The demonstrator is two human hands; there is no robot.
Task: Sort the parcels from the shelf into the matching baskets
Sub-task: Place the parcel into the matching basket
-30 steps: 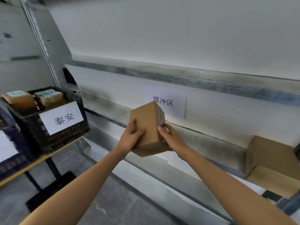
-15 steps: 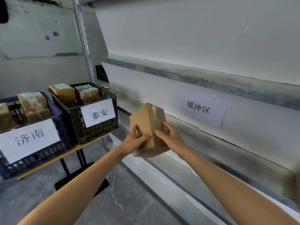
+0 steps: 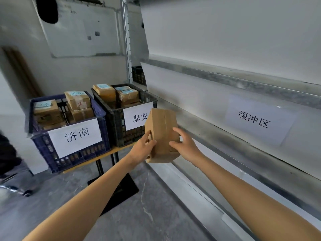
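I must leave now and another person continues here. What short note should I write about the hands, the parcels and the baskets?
Hands: the left hand and the right hand both grip one brown parcel, held in the air in front of the black basket marked 泰安.
The blue basket marked 济南 stands left of it. Both baskets already hold several parcels.
The shelf with the sign 缓冲区 is on the right. No other parcel shows on it in this view.
Left to do: read the parcel's address, not visible here, and put it in the matching basket.

matt cardboard parcel (image 3: 162, 134), slotted plastic baskets (image 3: 41, 145), smooth paper labels (image 3: 74, 136), dull mottled metal shelf (image 3: 243, 84)
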